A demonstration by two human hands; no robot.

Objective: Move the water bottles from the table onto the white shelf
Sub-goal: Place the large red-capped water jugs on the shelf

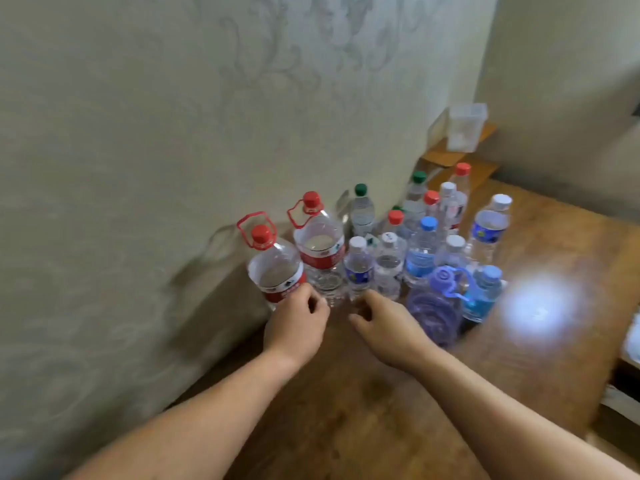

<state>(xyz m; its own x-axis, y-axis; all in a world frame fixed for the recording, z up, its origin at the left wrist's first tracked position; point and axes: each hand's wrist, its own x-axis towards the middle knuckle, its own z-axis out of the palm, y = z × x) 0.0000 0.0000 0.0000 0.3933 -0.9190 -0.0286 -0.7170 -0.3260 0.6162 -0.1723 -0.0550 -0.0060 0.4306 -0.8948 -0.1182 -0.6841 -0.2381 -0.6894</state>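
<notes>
Beside the nearest big clear plastic bottle with a red cap, a red carry ring and a red label [277, 271], the fingers [306, 296] of the left hand [298, 320] are curled and touch the label low down. It is too blurry to tell if they grip it. To the right of that bottle, the fingers [370, 299] of the right hand [388, 323] are loosely curled with the thumb out. They hold nothing and reach toward a small clear bottle with a white cap and a blue label [358, 270]. Just behind the big bottle stands a second big red-capped bottle [322, 251]. Farther right is a big purple bottle with a purple cap and handle [434, 310]. Behind and to the right, many small clear bottles with red, green, blue and white caps [422, 258] stand close together. All stand upright on the brown wooden table [346, 410], and every cap I can see is on. I cannot tell how much water is inside. If full, the big ones would be heavy, so the carry ring or the middle looks best to hold. The small ones should be light. The thin plastic looks smooth and may bend if squeezed. A clear plastic box [465, 128] sits far behind to the right. The white shelf is not in view.
</notes>
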